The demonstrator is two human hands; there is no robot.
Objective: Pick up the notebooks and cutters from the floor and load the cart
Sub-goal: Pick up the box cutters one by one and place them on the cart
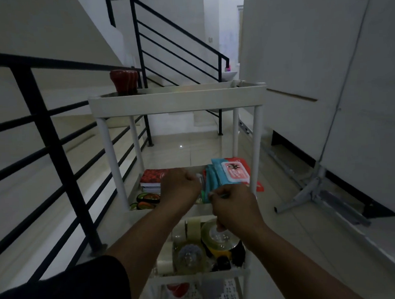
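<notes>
While left hand [180, 185] hovers, notebooks [153, 178] just beside

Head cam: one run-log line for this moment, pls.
stage: loading cart | left hand: fisted over middle shelf | right hand: closed on thin item, unidentifiable | notebooks: stacked on middle shelf, left

1. We have one head-worn wide-angle view, looking forward and steeply down.
2. It sits close above the white cart [177, 99], with black stair railing [53, 144] at left.
</notes>
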